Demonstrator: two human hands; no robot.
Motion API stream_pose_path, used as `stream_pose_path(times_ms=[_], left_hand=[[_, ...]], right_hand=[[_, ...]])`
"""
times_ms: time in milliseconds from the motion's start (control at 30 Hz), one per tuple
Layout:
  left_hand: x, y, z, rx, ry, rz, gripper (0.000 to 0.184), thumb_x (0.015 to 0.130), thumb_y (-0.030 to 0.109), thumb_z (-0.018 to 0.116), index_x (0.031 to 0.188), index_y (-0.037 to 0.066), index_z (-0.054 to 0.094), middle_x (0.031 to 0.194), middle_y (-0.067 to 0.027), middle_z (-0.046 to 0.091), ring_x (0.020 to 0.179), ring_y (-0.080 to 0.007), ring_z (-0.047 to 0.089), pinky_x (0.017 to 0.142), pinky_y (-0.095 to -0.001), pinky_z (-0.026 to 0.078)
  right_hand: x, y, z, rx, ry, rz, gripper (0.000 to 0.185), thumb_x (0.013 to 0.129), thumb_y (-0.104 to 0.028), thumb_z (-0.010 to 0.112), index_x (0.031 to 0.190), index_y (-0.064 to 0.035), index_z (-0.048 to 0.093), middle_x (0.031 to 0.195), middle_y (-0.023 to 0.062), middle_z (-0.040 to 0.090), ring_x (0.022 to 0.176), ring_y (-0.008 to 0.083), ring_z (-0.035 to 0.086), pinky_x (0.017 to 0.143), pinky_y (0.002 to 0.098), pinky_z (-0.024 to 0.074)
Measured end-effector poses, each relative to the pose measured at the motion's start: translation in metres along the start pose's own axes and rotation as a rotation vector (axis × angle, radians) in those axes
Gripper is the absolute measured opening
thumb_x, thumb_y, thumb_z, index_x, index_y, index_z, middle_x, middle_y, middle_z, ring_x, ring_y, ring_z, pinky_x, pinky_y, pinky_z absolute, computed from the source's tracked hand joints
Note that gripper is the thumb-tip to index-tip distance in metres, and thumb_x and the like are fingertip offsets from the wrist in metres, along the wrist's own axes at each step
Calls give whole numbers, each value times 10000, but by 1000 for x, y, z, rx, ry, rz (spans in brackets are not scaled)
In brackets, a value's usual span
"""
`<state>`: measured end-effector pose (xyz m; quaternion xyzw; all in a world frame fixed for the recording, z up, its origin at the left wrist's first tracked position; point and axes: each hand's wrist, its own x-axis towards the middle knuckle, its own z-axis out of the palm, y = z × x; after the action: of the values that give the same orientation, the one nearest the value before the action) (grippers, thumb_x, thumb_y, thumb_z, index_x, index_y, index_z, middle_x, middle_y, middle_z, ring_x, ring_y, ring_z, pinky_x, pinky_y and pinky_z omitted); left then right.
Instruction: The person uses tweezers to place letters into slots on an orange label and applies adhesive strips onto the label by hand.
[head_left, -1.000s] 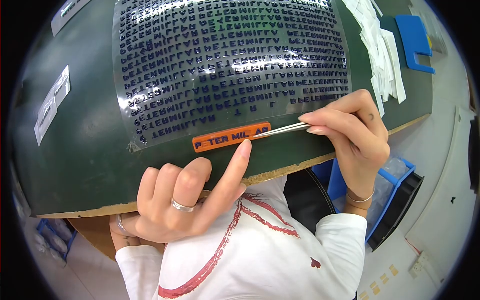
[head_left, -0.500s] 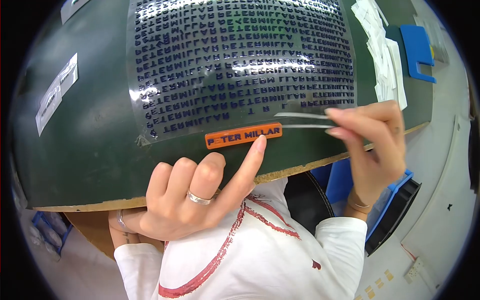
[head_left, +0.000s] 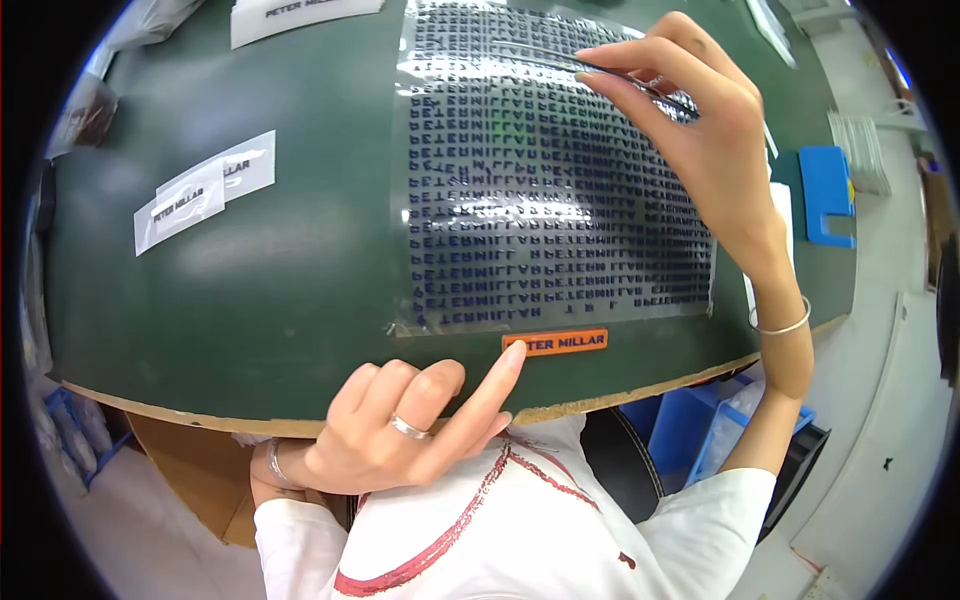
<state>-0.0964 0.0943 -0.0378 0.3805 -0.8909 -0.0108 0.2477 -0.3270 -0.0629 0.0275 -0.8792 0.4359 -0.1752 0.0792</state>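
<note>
On the table's near side lies an orange strip [head_left: 572,342] with raised dark letters, of which "TER MILLAR" shows. The index fingertip of my left hand [head_left: 420,425] rests on its left end, covering the first letters. The other fingers of that hand are bent and hold nothing. In my right hand [head_left: 715,130] metal tweezers [head_left: 640,82] are pinched between thumb and fingers, pointing left over the upper part of a clear sheet [head_left: 540,220]. Rows of dark mirrored letters cover this sheet, with some letters absent in the lowest row. Whether the tweezer tips hold a letter I cannot tell.
Two white printed labels [head_left: 205,190] overlap at left on the green table [head_left: 310,320]. More labels [head_left: 300,18] lie at the top. A blue plastic piece [head_left: 826,190] sits at the right edge, near white strips [head_left: 783,220]. Blue bins [head_left: 730,425] stand below the table.
My right hand has carried the tweezers from beside the orange strip up over the sheet. My left fingertip has shifted from the strip's right part to its left end. The view has turned left.
</note>
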Motion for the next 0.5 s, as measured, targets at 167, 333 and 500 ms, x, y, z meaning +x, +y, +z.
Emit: stream_pose_path(times_ms=[167, 333, 500], left_hand=[[-2, -10, 1, 86, 38, 11, 299, 911, 301, 571, 1103, 142, 737, 803, 13, 440, 579, -115, 369, 481, -256, 304], [0, -3, 4, 95, 60, 29, 300, 923, 321, 556, 1072, 147, 750, 815, 12, 455, 583, -112, 372, 485, -249, 303], [-1, -3, 5, 103, 69, 45, 296, 924, 320, 555, 1053, 145, 757, 825, 11, 467, 588, -111, 378, 494, -245, 313]], right_hand=[[29, 1, 32, 88, 105, -175, 161, 794, -50, 741, 953, -34, 720, 794, 30, 567, 721, 127, 571, 645, 242, 482], [26, 7, 27, 90, 79, -165, 140, 811, -72, 734, 946, -38, 720, 799, 28, 575, 725, 129, 580, 648, 239, 485], [22, 6, 28, 62, 64, -144, 132, 811, -62, 731, 939, -34, 717, 799, 30, 574, 726, 131, 588, 652, 243, 491]])
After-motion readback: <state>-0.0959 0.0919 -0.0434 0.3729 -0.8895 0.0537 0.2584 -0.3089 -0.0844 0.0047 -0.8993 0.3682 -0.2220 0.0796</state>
